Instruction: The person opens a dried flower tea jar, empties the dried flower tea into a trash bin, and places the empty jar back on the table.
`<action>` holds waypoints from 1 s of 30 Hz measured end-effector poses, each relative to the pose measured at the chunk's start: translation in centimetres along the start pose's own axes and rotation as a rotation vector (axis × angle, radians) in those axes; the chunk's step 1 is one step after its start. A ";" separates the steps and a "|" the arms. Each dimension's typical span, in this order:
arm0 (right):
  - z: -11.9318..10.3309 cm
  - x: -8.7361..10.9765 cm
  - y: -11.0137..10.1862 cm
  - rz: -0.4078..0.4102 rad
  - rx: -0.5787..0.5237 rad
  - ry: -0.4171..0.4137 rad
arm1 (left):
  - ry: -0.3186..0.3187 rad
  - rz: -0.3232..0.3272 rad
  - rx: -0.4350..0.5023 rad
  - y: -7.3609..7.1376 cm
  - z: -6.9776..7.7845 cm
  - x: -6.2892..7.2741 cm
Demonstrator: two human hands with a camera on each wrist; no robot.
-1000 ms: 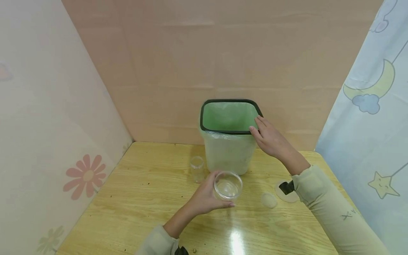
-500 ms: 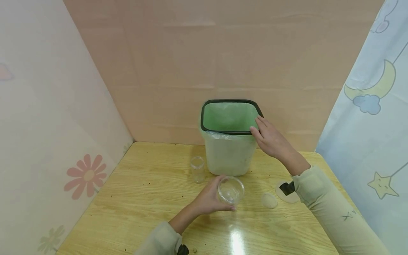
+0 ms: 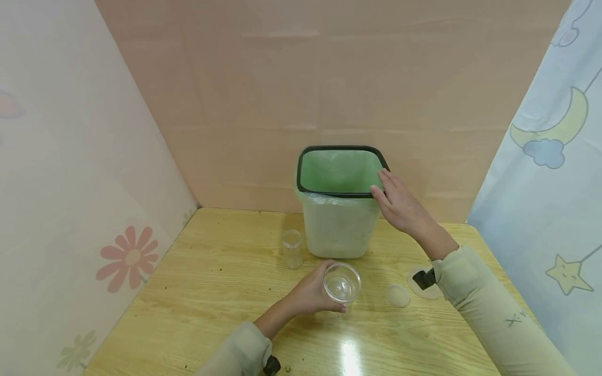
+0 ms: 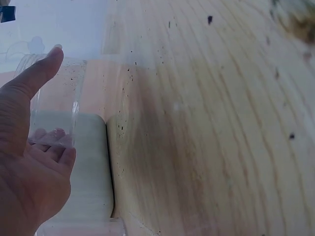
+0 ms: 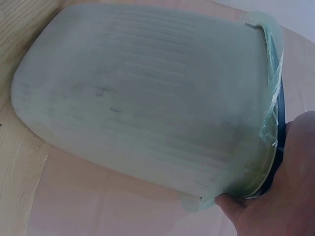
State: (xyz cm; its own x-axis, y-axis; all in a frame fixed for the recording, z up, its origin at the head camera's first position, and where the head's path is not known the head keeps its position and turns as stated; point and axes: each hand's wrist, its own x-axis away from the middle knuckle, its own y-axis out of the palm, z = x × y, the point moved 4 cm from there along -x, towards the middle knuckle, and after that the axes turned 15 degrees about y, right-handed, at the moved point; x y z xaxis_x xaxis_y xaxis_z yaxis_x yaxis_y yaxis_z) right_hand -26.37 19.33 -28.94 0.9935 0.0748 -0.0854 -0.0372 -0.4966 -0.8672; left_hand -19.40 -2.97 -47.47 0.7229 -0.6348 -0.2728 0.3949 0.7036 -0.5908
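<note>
In the head view my left hand holds a clear round plastic jar with its mouth up, the thumb on the near side and the fingers on the far side. The left wrist view shows the jar's clear wall between thumb and fingers. My right hand rests on the black rim of a pale trash bin, at its right corner, with fingers fairly straight. A green bag lines the bin and folds out under the rim. In the right wrist view the hand touches that rim from outside.
A slim clear jar stands left of the bin. Two translucent round discs lie to the right: a small disc and a larger disc, partly behind the right cuff. The wooden table meets a backdrop behind the bin.
My left hand and the round jar have shifted slightly to the right and nearer to me. The right hand stays on the bin's rim.
</note>
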 end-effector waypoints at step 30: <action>0.3 -0.1 0.1 0.010 -0.039 -0.004 | -0.063 -0.056 -0.038 0.8 -1.6 -0.1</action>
State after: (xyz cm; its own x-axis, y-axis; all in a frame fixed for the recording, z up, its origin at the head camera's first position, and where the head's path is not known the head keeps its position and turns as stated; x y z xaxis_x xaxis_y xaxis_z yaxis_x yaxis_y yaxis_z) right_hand -26.47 19.55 -29.17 0.9926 0.0734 -0.0962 -0.0428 -0.5310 -0.8463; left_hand -20.04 -2.84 -49.17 0.7347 -0.6509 -0.1912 0.4149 0.6541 -0.6324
